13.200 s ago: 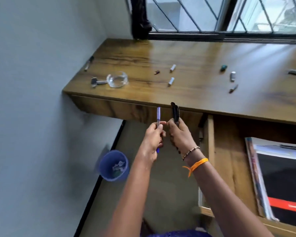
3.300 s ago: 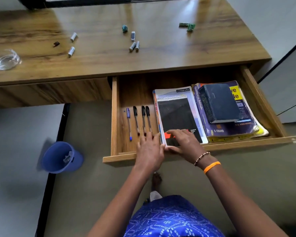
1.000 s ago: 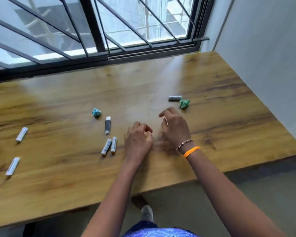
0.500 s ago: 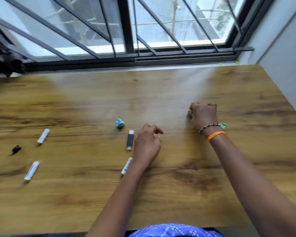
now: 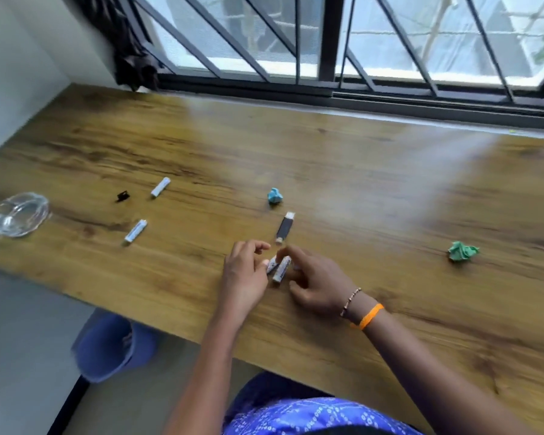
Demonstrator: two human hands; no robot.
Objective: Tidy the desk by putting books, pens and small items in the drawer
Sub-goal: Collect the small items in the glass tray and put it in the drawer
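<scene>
Both hands meet at the near middle of the wooden desk (image 5: 358, 171): the right hand (image 5: 314, 285) pinches a white battery (image 5: 281, 269) with curled fingers, and the left hand (image 5: 244, 274), loosely curled, touches a second battery (image 5: 272, 264) just beside it. Just behind them lies a dark USB stick (image 5: 285, 228), further back a blue paper ball (image 5: 274, 196). Two more batteries (image 5: 135, 231) and a glass ashtray (image 5: 19, 215) lie well apart to the left, a green paper ball (image 5: 461, 251) to the right.

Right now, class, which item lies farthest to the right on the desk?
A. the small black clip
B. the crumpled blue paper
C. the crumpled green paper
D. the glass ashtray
C: the crumpled green paper sits alone far right, beyond the right hand, while the glass ashtray is at the left edge.
</scene>
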